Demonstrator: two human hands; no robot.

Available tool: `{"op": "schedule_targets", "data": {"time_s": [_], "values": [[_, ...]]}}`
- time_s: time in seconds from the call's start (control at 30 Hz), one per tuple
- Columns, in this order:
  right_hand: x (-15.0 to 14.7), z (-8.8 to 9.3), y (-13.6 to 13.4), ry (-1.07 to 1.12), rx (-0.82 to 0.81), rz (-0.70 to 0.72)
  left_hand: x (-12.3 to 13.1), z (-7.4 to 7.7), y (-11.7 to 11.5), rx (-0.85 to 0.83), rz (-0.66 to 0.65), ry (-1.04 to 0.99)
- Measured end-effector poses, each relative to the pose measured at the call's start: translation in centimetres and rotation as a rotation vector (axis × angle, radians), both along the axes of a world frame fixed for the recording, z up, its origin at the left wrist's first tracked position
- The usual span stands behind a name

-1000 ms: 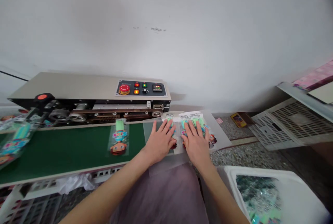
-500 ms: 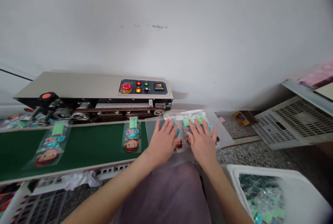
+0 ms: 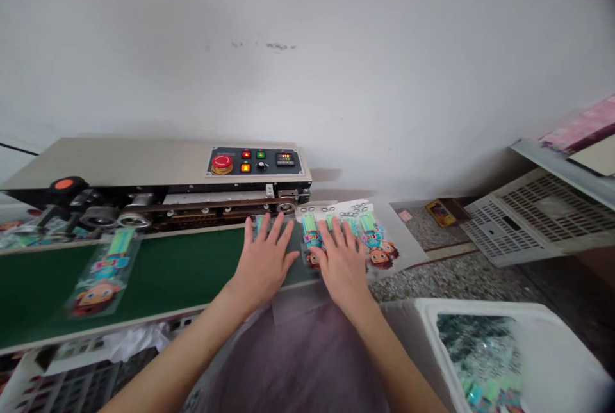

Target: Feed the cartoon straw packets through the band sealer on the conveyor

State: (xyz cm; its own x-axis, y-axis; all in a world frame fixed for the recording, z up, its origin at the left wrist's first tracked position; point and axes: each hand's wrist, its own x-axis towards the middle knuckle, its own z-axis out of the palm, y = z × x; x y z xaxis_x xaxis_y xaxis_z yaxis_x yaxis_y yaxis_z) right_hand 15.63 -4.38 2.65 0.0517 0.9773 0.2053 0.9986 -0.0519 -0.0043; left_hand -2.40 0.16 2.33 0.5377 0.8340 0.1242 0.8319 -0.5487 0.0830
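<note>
My left hand point(image 3: 264, 260) lies flat with fingers spread over a clear packet at the right end of the green conveyor belt point(image 3: 187, 266); only the packet's top shows past the fingers. Flat and open too, my right hand point(image 3: 343, 262) rests on the clear sheet point(image 3: 402, 243) beside the belt. Just left of it is a packet point(image 3: 311, 240) with green sticks and a cartoon face. More such packets point(image 3: 377, 240) overlap to its right, partly covered by my fingers. Another packet point(image 3: 106, 272) lies on the belt at the left.
A band sealing machine point(image 3: 129, 160) with a lit control panel point(image 3: 259, 161) runs behind the belt against the wall. A white tub point(image 3: 552, 349) at lower right holds more packets. White crates point(image 3: 500, 227) and a small yellow box point(image 3: 442, 211) are at the right.
Both hands have moved left, my left one onto the belt's end with a packet under it. Packets at the right are uncovered. The packets on the belt have travelled left.
</note>
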Motion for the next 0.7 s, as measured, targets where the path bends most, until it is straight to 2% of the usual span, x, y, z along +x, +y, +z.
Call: {"op": "schedule_targets", "data": {"time_s": [0.1,0.2,0.27,0.33,0.4,0.5,0.6,0.7], "values": [[2.3,0.3,-0.5,-0.042,0.02,-0.017,2.9,-0.3,-0.6,-0.017,-0.1,-0.047],[4.5,-0.5,-0.8,-0.095,0.009,-0.022,4.7,-1.7,-0.7,-0.025,-0.18,-0.111],[5.1,-1.3,-0.8,-0.12,-0.005,0.006,4.0,-2.5,-0.4,-0.034,-0.207,-0.12],[4.7,-1.9,-0.7,-0.122,-0.013,0.034,2.1,-2.7,0.1,-0.054,-0.24,-0.094],[3.6,-2.0,-0.4,-0.096,-0.016,0.042,-0.2,-2.3,0.4,-0.083,-0.246,-0.046],[1.4,-1.6,0.0,-0.041,-0.015,0.029,-2.4,-0.9,0.4,-0.096,-0.162,0.018],[0.4,-0.9,0.0,-0.001,-0.009,0.029,-1.4,0.3,0.0,-0.049,-0.064,-0.002],[1.6,-0.7,-0.4,-0.011,0.015,0.007,1.6,0.1,-0.1,-0.022,-0.146,-0.077]]}}
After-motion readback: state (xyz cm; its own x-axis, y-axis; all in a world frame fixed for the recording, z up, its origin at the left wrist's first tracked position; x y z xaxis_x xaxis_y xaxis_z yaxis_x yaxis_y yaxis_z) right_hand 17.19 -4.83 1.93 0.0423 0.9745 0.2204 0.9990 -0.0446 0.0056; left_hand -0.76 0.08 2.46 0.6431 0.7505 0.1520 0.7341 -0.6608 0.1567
